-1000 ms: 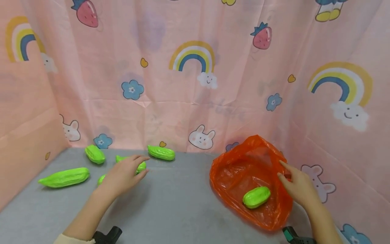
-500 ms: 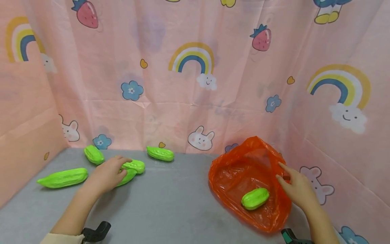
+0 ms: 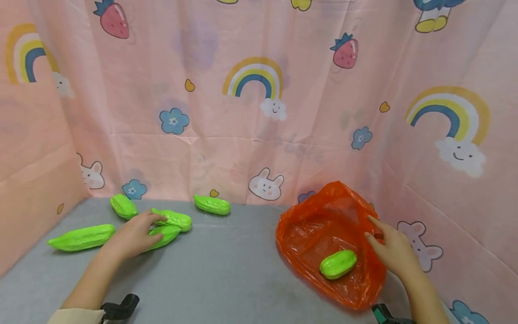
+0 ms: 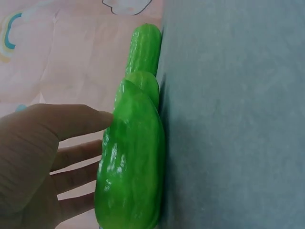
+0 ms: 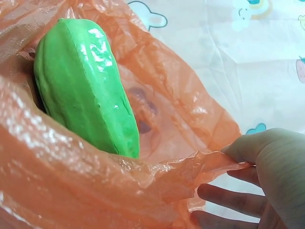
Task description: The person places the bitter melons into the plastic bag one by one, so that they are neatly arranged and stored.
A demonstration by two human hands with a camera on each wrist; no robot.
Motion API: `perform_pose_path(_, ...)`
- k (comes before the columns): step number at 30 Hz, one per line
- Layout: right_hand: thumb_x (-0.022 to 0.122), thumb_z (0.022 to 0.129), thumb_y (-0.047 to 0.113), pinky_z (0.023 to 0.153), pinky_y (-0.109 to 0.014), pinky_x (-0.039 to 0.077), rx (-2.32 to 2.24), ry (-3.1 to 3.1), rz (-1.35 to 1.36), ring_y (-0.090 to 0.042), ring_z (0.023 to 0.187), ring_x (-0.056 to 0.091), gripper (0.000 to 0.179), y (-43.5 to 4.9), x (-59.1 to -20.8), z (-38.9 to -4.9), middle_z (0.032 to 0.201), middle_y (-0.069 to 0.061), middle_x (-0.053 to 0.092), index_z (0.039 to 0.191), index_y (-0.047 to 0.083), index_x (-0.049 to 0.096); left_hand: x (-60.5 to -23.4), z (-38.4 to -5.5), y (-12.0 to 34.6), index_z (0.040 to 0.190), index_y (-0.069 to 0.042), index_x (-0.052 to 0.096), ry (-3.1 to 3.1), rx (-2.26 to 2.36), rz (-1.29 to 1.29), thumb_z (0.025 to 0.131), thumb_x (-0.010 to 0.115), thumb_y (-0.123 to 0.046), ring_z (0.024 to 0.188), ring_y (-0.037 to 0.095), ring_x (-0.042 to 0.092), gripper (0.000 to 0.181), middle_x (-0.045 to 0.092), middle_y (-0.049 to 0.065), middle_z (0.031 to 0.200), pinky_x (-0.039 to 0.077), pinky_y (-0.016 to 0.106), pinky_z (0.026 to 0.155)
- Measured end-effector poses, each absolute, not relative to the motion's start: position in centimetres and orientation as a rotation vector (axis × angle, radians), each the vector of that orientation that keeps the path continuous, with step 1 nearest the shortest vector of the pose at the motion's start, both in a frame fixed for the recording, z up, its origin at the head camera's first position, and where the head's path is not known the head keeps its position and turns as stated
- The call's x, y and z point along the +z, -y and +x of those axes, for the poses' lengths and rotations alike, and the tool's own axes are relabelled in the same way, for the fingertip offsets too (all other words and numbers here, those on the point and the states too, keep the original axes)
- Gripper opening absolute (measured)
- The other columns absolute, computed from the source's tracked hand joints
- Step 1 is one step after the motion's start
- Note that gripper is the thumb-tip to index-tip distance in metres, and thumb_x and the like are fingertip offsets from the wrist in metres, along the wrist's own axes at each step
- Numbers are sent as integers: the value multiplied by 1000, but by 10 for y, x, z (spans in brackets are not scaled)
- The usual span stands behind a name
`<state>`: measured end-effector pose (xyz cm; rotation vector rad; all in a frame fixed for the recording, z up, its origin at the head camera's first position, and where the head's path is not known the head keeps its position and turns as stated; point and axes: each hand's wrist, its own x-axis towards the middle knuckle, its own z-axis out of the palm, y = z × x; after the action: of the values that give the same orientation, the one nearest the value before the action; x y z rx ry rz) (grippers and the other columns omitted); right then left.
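Left hand (image 3: 132, 235) stood wide beside a vegetable (image 4: 132, 160) — a nudge risked rolling it; right hand (image 3: 391, 248) pinched the bag (image 3: 311, 229) — slippage risked collapse.

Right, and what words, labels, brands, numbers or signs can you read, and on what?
None that can be read.
The red bag and the green gourd inside it show no lettering.
Faint marks on the pink backdrop are too blurred to read.

1. Left hand (image 3: 131, 235): thumb apart from fingers, gaps between fingers (clear in wrist view).
2. Right hand (image 3: 396, 249): thumb and index pinched together, lower fingers loosely spread.
3. Left forearm (image 3: 92, 278), right forearm (image 3: 425, 292): both angle forward and inward.
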<state>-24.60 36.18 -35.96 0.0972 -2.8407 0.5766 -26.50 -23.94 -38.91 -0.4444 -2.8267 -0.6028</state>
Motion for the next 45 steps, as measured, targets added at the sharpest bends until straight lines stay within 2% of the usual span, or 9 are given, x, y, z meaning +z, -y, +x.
perform_pose_path(7, 58, 101, 23, 83, -55, 59, 583, 2841, 103, -51, 110, 64, 58, -363, -361, -245, 134, -37, 56, 149, -6, 42, -397, -266, 250, 122, -3, 70, 2828, -780, -431, 87, 76, -16, 107, 40, 66, 38, 70, 20, 119, 54, 57, 88)
perform_pose_path(14, 57, 102, 23, 83, -55, 59, 581, 2814, 124, -49, 109, 66, 56, -360, -362, -248, 133, -36, 58, 148, -6, 43, -397, -265, 252, 116, -10, 75, 2815, -906, -416, 91, 74, -20, 99, 29, 68, 27, 73, 14, 116, 56, 41, 76)
perform_pose_path(20, 57, 102, 24, 83, -55, 59, 586, 2802, 123, -49, 108, 65, 57, -360, -360, -248, 132, -36, 58, 149, -5, 43, -396, -266, 246, 118, -10, 75, 2811, -1046, -502, 96, 68, -22, 102, 30, 71, 25, 73, 15, 119, 58, 41, 80)
perform_pose_path(25, 57, 102, 24, 83, -56, 59, 582, 2808, 113, -49, 108, 66, 56, -361, -362, -247, 132, -36, 59, 148, -5, 44, -405, -272, 240, 118, -12, 75, 2812, -1063, -543, 99, 64, -19, 102, 25, 71, 23, 75, 12, 117, 56, 34, 79)
perform_pose_path(31, 57, 102, 25, 84, -58, 58, 585, 2801, 119, -50, 108, 65, 56, -362, -363, -247, 133, -37, 57, 148, -5, 44, -407, -272, 235, 106, -16, 80, 2713, -1041, -509, 94, 69, -11, 107, 28, 70, 16, 77, 5, 110, 56, 31, 85)
perform_pose_path(34, 57, 102, 23, 83, -57, 59, 581, 2788, 123, -50, 107, 66, 55, -363, -364, -247, 133, -36, 58, 147, -6, 45, -407, -271, 233, 101, -16, 81, 2673, -1003, -498, 92, 71, -7, 105, 29, 71, 16, 78, 5, 106, 57, 32, 85)
perform_pose_path(38, 58, 102, 23, 83, -57, 59, 580, 2785, 123, -50, 107, 66, 55, -364, -363, -247, 132, -37, 58, 147, -6, 45, -406, -272, 232, 102, -14, 80, 2685, -983, -482, 93, 67, -4, 106, 33, 71, 19, 78, 8, 106, 58, 42, 85)
perform_pose_path(41, 58, 102, 24, 83, -57, 59, 575, 2786, 117, -50, 107, 65, 55, -365, -362, -247, 131, -37, 59, 147, -5, 45, -406, -273, 234, 105, -13, 79, 2717, -990, -471, 93, 65, -5, 108, 34, 70, 21, 77, 8, 109, 58, 46, 87)
perform_pose_path(45, 58, 102, 22, 83, -57, 59, 562, 2777, 113, -50, 107, 65, 54, -364, -361, -247, 130, -36, 59, 147, -5, 46, -409, -274, 237, 111, -13, 78, 2739, -963, -485, 92, 72, -14, 112, 34, 69, 20, 77, 7, 112, 56, 51, 93)
